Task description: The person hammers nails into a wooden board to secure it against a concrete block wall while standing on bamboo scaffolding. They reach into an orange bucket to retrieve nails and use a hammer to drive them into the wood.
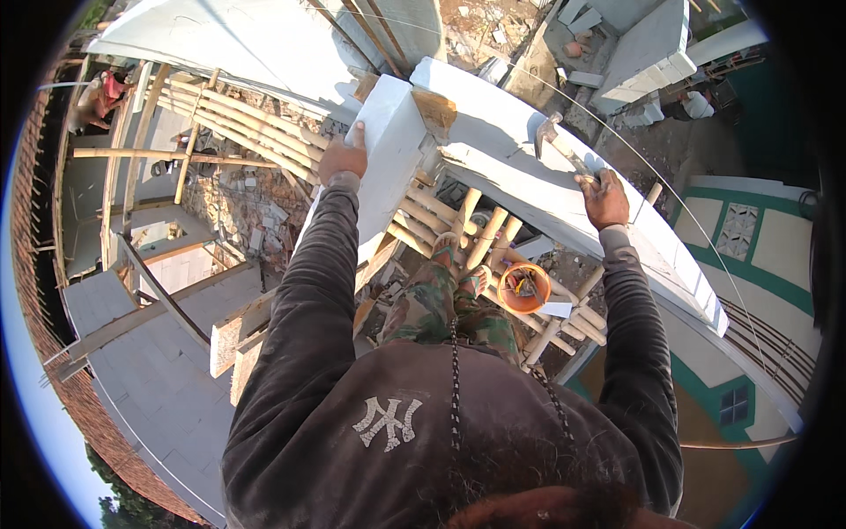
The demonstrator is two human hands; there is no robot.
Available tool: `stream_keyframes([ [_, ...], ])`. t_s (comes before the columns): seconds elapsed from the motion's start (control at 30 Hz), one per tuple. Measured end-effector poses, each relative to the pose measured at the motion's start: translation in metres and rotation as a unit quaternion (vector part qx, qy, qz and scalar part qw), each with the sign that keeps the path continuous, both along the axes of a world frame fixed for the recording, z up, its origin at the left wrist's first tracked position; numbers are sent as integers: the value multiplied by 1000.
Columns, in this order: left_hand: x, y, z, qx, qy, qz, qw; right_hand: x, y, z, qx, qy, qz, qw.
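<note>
While right hand point(604, 199) grips hammer point(564, 152), left hand point(343, 159) flat on block point(388, 150), orange bucket point(523, 288) below.

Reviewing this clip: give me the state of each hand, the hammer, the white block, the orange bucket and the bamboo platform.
Left hand: resting on top of the white block.
Right hand: gripping the hammer handle.
Hammer: held over the wall.
White block: upright at the wall corner.
Orange bucket: upright, open, on the bamboo platform.
</note>
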State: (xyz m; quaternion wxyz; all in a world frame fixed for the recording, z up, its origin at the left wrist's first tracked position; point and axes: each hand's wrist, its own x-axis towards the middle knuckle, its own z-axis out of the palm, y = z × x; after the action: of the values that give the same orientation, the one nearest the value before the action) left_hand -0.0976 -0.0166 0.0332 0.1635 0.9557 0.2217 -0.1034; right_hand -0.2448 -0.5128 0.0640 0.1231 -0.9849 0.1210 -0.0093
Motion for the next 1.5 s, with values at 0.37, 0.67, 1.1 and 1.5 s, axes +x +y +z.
stream_keyframes([
  [0.37,1,-2,16,-11,21,11,1000,19,8,18,13,79,-22,997],
  [0.67,-3,3,15,-34,-12,-2,999,17,-1,6,14,158,-93,983],
  [1.1,-1,9,14,-84,-46,-20,995,25,22,12,27,122,-95,988],
  [1.5,-6,12,7,-110,-64,-47,991,11,47,6,1,27,-171,985],
])
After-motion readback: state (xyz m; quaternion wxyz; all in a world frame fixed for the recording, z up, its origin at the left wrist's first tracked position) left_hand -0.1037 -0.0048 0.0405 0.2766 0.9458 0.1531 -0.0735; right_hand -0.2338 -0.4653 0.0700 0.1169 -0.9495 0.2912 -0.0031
